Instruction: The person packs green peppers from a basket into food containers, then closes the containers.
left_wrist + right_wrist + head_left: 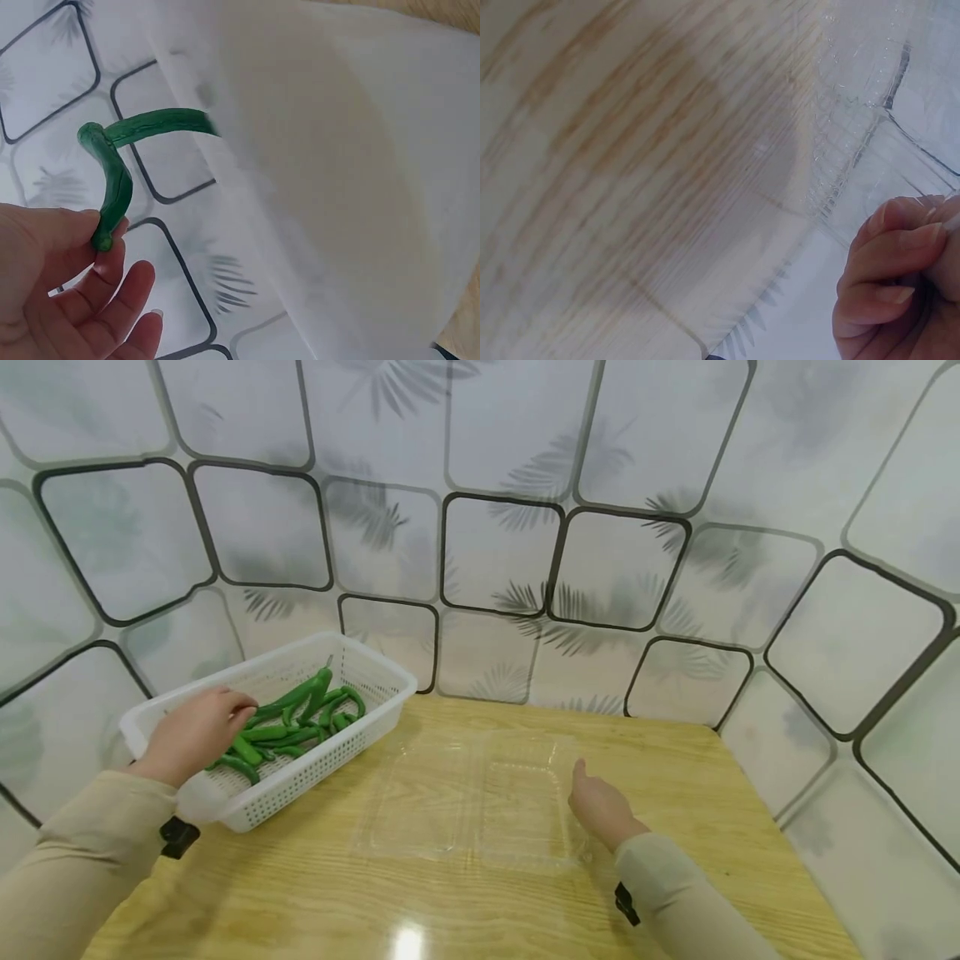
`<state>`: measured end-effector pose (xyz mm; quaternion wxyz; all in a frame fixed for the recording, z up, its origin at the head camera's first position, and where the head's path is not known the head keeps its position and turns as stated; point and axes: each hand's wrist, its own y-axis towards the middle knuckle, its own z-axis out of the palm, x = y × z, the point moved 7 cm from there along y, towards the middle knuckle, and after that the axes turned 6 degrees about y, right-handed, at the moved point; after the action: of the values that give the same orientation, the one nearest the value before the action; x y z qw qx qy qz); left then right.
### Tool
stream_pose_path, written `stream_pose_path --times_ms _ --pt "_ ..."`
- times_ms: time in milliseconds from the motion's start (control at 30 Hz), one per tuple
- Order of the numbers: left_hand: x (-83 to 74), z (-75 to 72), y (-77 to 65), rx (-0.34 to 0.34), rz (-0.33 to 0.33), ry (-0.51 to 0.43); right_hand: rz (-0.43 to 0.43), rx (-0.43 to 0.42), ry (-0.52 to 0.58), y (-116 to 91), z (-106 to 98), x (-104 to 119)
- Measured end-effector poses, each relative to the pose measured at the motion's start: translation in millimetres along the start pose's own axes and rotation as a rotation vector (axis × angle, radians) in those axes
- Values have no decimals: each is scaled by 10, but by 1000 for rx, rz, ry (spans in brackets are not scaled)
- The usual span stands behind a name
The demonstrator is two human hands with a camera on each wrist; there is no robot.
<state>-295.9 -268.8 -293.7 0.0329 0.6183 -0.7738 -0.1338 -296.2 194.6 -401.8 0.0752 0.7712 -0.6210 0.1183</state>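
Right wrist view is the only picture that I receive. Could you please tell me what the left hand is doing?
Observer: The left hand pinches one end of a green pepper.

Operator: Thank you. Are there other peppers?

Observer: Yes, several more green peppers lie in a white basket at the left.

Operator: And the clear container, how does it lie?

Observer: It lies open on the wooden table, its two halves side by side.

On the table [690, 777], the basket [322, 768] — peppers [277, 733] inside — stands left of the container [477, 793].
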Motion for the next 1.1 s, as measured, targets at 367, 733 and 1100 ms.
stream_pose_path --times_ms 367,733,1100 --pt "-372 -62 71 -28 8 -125 40 25 41 14 10 -43" --pt "-760 -104 105 -106 59 -275 46 26 40 24 37 -55" --pt "-1148 78 187 -163 129 -367 17 4 28 8 14 -33"
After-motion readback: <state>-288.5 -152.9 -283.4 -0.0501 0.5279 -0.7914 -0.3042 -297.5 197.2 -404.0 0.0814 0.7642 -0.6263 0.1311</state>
